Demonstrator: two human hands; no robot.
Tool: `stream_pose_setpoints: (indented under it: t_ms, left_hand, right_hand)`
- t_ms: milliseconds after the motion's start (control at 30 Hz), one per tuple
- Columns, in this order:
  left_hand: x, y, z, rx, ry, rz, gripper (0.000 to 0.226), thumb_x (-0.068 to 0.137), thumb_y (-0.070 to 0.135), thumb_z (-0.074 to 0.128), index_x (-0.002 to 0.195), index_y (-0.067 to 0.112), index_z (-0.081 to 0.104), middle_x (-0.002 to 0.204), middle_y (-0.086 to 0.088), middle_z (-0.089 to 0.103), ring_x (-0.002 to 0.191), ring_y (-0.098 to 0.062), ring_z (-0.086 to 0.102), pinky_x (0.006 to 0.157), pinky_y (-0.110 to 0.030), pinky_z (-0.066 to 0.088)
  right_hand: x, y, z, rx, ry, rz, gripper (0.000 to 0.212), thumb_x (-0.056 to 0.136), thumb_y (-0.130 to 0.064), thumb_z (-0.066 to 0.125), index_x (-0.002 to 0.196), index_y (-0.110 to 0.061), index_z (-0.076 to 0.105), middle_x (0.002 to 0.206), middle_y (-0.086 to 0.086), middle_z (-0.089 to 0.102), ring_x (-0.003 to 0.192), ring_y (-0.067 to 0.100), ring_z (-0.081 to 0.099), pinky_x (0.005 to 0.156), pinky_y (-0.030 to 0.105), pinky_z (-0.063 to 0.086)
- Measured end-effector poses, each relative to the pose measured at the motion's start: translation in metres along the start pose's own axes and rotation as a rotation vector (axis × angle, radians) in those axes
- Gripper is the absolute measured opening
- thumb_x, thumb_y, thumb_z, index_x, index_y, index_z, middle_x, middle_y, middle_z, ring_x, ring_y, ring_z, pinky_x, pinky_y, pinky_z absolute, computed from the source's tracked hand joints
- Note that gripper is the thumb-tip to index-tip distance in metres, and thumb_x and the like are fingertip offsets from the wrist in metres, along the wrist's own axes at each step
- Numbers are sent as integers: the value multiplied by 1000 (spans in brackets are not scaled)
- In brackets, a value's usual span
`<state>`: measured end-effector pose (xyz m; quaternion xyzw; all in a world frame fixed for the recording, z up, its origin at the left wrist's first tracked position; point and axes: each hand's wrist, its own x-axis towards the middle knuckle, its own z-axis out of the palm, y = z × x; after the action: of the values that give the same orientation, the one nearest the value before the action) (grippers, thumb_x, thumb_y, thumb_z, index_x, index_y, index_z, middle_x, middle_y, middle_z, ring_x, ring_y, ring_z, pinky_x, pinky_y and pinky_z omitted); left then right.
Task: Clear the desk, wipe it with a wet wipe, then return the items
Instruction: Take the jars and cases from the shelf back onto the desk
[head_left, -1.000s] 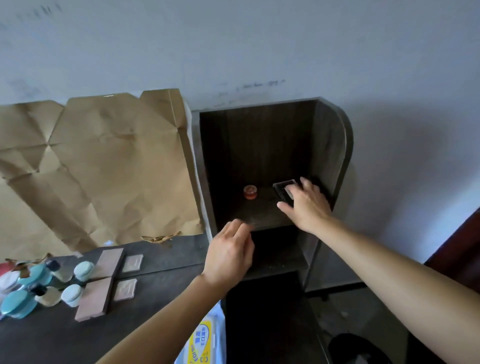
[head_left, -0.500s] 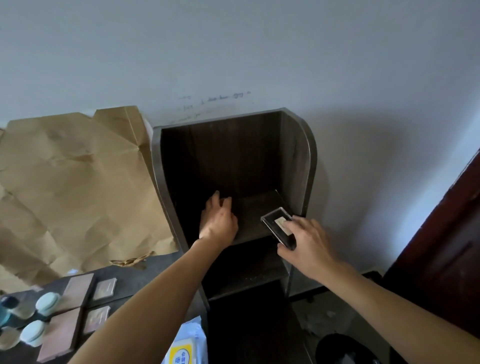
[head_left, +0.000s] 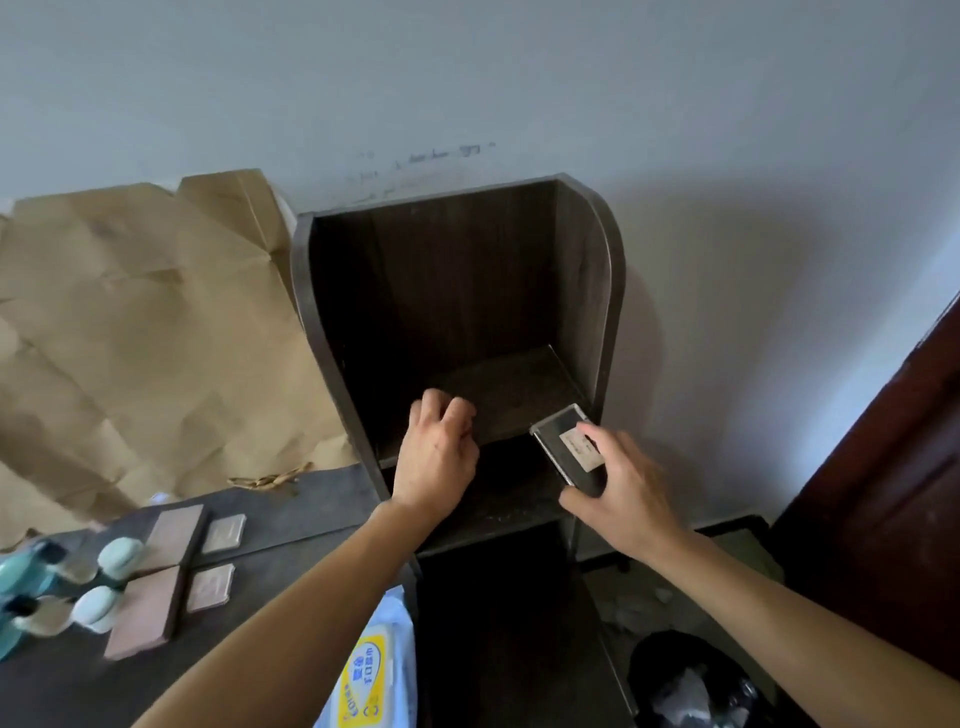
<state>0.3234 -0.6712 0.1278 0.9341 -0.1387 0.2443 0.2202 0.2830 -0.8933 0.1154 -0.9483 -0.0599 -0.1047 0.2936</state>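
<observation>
1. Standing against the pale wall (head_left: 519, 78), the dark wooden open-fronted shelf unit (head_left: 610, 270) with rounded top corners serves as the landmark in the head view, the only view.
2. The left hand (head_left: 436, 457) hovers at the front lip of the unit's upper shelf board (head_left: 514, 384), towards its left side. Its fingers (head_left: 447, 410) are curled into a loose fist; whether anything is inside them cannot be told.
3. The right hand (head_left: 623, 488) is just in front of the unit's right front edge, level with that same shelf board. Its fingers (head_left: 592, 434) and thumb are closed round a small dark flat rectangular case with a pale label (head_left: 569, 447), tilted, its far corner reaching over the front of the shelf.
4. The upper shelf board itself looks dusty and bare where it shows.
5. To the left of the unit lies the dark desk top (head_left: 311, 499), touching the unit's left side.
6. On the desk, well left of the unit, sit two brownish flat rectangular slabs (head_left: 171, 530), two smaller silvery rectangular tins (head_left: 223, 532) beside them, and pale green round-capped small bottles (head_left: 119, 553) further left.
7. Crumpled brown paper (head_left: 156, 338) leans against the wall left of the unit.
8. Below the desk's front edge, just left of the unit's lower part, a wet wipe pack with a yellow label (head_left: 363, 675) shows.
</observation>
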Motion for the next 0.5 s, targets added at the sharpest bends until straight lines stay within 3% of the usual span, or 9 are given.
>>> stream_pose_setpoints:
  t_ms: [100, 200, 367, 500]
  left_hand:
    - [-44, -3, -10, -51, 44, 9, 33, 71, 2, 70, 103, 7, 61, 99, -10, 49, 87, -24, 48, 71, -29, 45]
    - [-96, -21, -18, -66, 41, -64, 33, 69, 5, 69, 101, 7, 63, 96, -7, 49, 86, -22, 49, 73, -27, 45]
    - [-181, -71, -38, -25, 11, -270, 10, 73, 13, 61, 82, 14, 57, 88, 2, 46, 77, -17, 45, 68, -23, 42]
    - [-233, -113, -60, 86, -30, -440, 31, 63, 2, 74, 82, 18, 55, 82, 1, 51, 75, -14, 41, 64, -23, 38]
  right_hand:
    - [-17, 0, 17, 94, -25, -48, 80, 65, -37, 67, 138, -25, 35, 116, -4, 49, 95, 15, 54, 79, 35, 50]
    - [-36, -10, 45, 130, -108, -111, 84, 63, -35, 70, 139, -25, 35, 119, -7, 48, 96, 9, 52, 77, 25, 45]
    - [-67, -37, 95, 165, -305, -160, 89, 59, -41, 65, 141, -29, 32, 124, -10, 46, 105, 10, 56, 83, 28, 49]
    - [-82, -70, 133, 136, -462, -210, 92, 58, -46, 59, 143, -28, 28, 128, -10, 44, 110, 13, 55, 87, 26, 46]
